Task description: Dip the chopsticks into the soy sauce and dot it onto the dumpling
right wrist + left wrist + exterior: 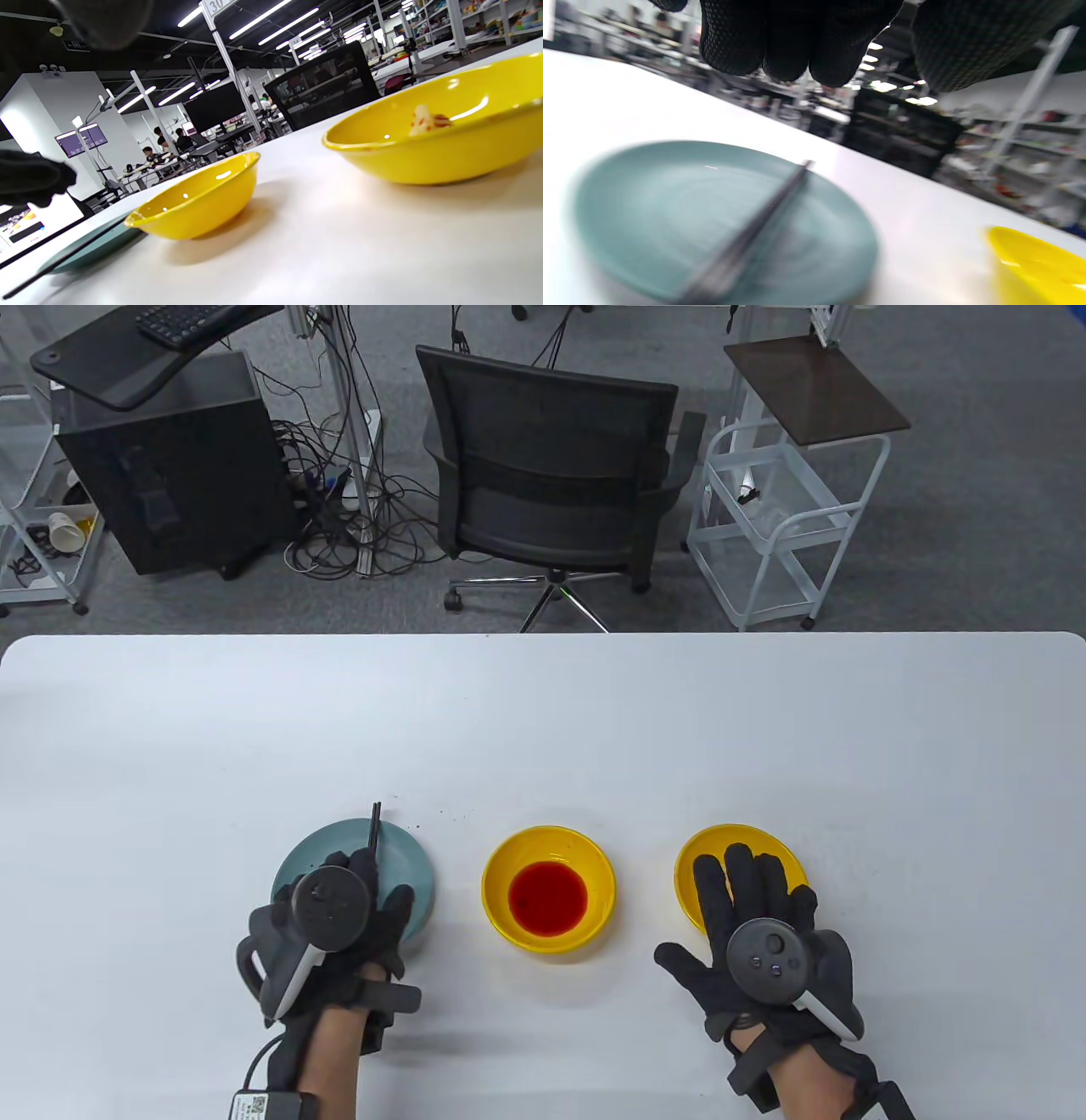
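Now | left hand (339,912) above chopsticks (746,237) | right hand (759,937) spread flat

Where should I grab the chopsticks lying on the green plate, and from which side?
Probably pinch the chopsticks at the near end with the left hand, coming from above. They lie flat across the green plate, side by side, far tips past the rim.

Beyond the desk's (543,712) far edge a black mesh office chair (556,479) is standing on grey carpet. A white wire trolley (776,526) is standing toward the far right corner, a black computer tower (174,466) and tangled cables (348,517) toward the far left.
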Available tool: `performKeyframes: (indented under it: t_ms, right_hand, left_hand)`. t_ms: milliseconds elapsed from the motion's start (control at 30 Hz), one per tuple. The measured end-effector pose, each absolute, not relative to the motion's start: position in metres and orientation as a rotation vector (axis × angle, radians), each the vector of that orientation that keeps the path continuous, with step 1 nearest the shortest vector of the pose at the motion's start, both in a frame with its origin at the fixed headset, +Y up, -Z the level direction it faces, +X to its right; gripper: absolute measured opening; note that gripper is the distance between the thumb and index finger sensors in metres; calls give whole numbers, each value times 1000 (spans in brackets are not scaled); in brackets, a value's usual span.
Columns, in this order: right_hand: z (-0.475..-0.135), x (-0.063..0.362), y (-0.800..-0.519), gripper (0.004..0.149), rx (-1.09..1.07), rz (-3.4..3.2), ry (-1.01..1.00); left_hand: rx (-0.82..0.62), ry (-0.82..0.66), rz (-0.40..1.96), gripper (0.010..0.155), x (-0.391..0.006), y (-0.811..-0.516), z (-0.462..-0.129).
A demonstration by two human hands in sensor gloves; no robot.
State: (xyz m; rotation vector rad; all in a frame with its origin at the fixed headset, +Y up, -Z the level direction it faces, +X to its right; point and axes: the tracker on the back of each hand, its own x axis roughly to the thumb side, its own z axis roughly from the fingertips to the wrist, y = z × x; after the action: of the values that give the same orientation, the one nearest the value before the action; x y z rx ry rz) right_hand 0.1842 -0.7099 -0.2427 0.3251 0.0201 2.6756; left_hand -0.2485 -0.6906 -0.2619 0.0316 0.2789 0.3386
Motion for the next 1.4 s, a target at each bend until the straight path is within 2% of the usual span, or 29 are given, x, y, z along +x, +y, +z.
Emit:
performKeyframes:
  t_ms: [100, 233, 333, 600, 833, 933, 1033, 1200, 1400]
  right_hand:
    - [-242, 183, -709, 93, 326, 2664, 21]
    - [-242, 181, -708, 93, 340, 2658, 16]
    - [-242, 182, -709, 93, 336, 2660, 25]
    - [-242, 184, -709, 93, 331, 2647, 29]
    - [-234, 175, -700, 92, 427, 2604, -47]
    - [-227, 164, -695, 91, 513, 2572, -81]
    - [-214, 140, -690, 89, 668, 2524, -105]
    - [-197, 100, -694, 87, 901, 2541, -109]
    - [-195, 79, -706, 91, 950, 2529, -17]
  left_hand:
    - [-99, 403, 245, 66, -261, -698, -265]
    - [-269, 412, 185, 66, -256, -723, -278]
    - [-340, 410, 79, 65, -246, -735, -286]
    - [-301, 361, -65, 53, -226, -745, -296]
    - [-226, 347, 71, 53, -233, -730, -290]
    - [-138, 271, 181, 53, -225, -711, -281]
    - [-67, 120, 292, 53, -198, -693, -267]
    - [-43, -146, 392, 53, -142, -679, -245]
    - [-39, -431, 439, 53, -102, -675, -224]
